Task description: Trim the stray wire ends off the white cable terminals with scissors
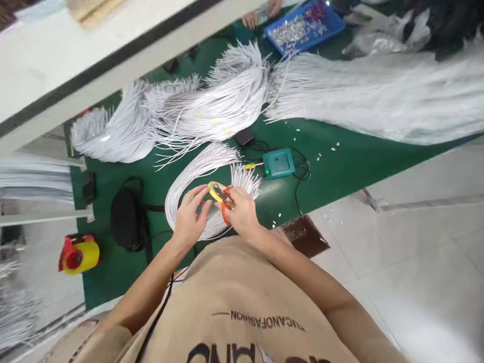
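My left hand [191, 215] pinches the edge of a yellow ring [210, 190], which looks like a roll of tape. Orange-handled cutters [226, 214] are in my right hand [241, 212], their dark jaws at the ring's opening. Both hands are close together above a curved bundle of white wires [177, 190] on the green table. The wire ends of that bundle fan out just beyond my right hand. Beside them sits a small teal box [279, 163] with a green light and a black cable.
Large white wire bundles [234, 101] lie across the table's far side. A blue tray [328, 22] of small parts is beyond, near another person's hands. A black bag [126, 214] and a yellow-red tape dispenser [81, 254] are at left. A white beam [113, 65] crosses the upper left.
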